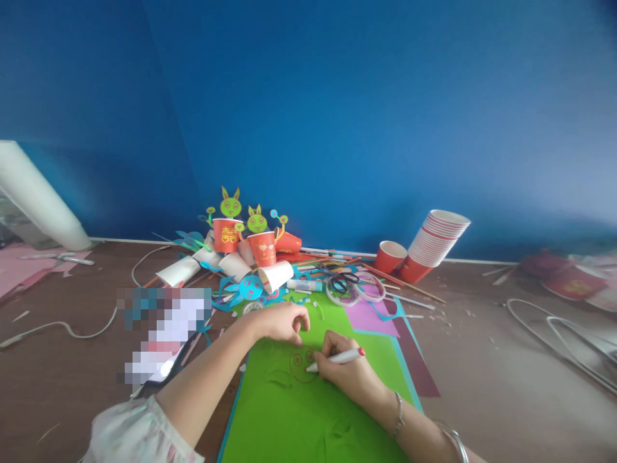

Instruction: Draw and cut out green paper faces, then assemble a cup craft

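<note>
My right hand (344, 370) is closed round a white marker (342, 357) with a red end. Its tip touches a face drawn in red line (303, 365), a round outline with eyes. That drawing is on a large sheet of green paper (274, 424), which lies over other coloured sheets. Just above the face, my left hand (282, 321) rests on the green paper with bent fingers, a gap between thumb and forefinger, and nothing held. Scissors with pale handles (344, 289) and a glue stick (303, 285) lie beyond both hands.
Two red paper cups (226, 236) with green rabbit faces stand at the back among tipped cups and paper scraps. A tall stack of cups (434, 241) leans at the right. A phone-like device (168, 366) lies left of my arm; cables (544, 328) lie far right.
</note>
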Tool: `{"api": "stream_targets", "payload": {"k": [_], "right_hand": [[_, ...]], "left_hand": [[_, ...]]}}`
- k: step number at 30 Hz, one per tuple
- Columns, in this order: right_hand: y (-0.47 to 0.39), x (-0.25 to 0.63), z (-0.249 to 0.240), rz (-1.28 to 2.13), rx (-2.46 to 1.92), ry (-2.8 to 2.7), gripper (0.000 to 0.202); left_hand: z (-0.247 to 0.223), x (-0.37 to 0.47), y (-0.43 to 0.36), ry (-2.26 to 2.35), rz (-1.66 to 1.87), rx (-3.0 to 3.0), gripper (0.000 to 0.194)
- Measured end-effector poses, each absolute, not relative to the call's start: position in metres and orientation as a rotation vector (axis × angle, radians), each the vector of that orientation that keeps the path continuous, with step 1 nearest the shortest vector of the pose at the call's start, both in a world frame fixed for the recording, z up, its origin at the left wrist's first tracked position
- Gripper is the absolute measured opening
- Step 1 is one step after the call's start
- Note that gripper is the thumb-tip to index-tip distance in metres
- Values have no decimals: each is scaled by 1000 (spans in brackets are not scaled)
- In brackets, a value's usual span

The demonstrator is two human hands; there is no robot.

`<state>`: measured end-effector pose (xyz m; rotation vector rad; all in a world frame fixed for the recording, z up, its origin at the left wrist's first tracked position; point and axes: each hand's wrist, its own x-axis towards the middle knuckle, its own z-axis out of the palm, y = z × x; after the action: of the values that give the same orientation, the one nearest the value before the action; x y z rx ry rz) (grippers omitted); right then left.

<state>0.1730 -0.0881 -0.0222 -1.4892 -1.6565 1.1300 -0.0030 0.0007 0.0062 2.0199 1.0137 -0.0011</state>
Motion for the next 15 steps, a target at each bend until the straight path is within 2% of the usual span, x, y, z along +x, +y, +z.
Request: {"api": "stream_targets", "payload": {"k": [15], "right_hand": [[-88, 174, -27, 1133, -1505, -1667, 20]], "left_hand": [[8, -2, 0, 1017, 2, 2015, 32]]}}
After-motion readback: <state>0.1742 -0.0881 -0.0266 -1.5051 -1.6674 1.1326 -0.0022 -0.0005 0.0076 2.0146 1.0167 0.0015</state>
